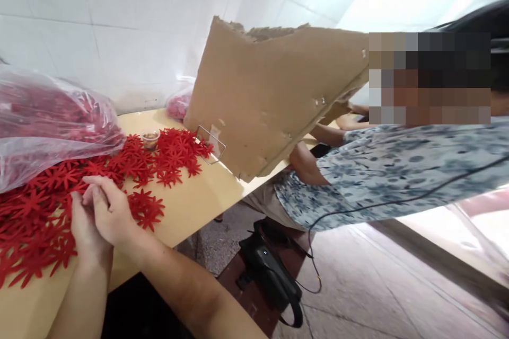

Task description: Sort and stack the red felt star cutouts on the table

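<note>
My left hand [86,228] and my right hand [112,209] are pressed together at the edge of a heap of red star-shaped flower cut-outs [32,204]. My right hand lies partly over the left, its fingers bent inward. Both hands are closed, and whatever may be between them is hidden. A smaller cluster of the red flowers [146,209] lies just right of my wrists. More flower pieces [177,153] are spread farther back, around a small clear cup [150,140] with tiny contents.
A large clear bag [59,122] of red pieces stands at left. A leaning cardboard sheet [274,95] and a wire stand [210,144] are on the yellow table [194,198]. A person in a patterned shirt [382,169] sits beyond. A black bag [270,265] lies below.
</note>
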A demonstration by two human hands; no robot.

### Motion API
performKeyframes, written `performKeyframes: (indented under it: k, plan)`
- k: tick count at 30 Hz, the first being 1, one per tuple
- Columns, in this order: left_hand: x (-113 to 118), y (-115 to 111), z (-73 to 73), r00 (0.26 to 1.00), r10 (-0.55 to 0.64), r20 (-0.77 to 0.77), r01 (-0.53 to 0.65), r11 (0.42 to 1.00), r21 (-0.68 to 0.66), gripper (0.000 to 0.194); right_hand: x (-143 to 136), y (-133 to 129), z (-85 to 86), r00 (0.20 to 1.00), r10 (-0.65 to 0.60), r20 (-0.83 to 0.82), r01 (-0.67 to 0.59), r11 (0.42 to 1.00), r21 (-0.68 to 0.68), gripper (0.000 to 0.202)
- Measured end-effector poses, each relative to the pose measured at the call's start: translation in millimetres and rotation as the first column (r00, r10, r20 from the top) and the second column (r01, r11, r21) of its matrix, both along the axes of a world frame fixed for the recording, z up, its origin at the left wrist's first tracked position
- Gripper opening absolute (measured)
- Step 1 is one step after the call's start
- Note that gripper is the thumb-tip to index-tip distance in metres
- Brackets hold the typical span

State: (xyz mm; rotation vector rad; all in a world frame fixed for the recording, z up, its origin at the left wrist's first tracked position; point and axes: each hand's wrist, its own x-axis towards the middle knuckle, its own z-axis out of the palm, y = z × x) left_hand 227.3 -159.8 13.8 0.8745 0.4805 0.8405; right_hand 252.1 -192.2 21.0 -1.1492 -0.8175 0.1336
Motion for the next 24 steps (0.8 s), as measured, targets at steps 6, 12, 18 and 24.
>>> performKeyframes:
  k: [6, 12, 18, 24]
  plan:
    - [-6.1, -21.1, 21.4, 0.997, 0.052, 0.055, -0.059, 0.989, 0.136, 0.049, 1.5, 5.9, 2.1, 0.986, -0.052, 0.161, 0.071, 0.991, -0.113, 0.039]
    - [-0.6, -33.9, 23.9, 0.994, 0.111, -0.002, -0.109, 0.973, 0.204, 0.051, 17.8, 10.4, 2.0, 0.997, 0.042, 0.061, -0.036, 0.995, -0.094, 0.055]
    - [2.5, -7.4, 25.1, 0.988, 0.047, -0.145, -0.021, 0.984, 0.177, 0.054, -4.5, -1.6, 7.1, 0.961, 0.244, -0.132, -0.248, 0.969, -0.010, 0.074]
    - [0.7, -24.7, 24.2, 0.973, 0.038, -0.228, 0.026, 0.962, 0.270, 0.058, 9.8, 3.6, 15.5, 0.780, 0.323, -0.536, -0.330, 0.940, 0.086, 0.072]
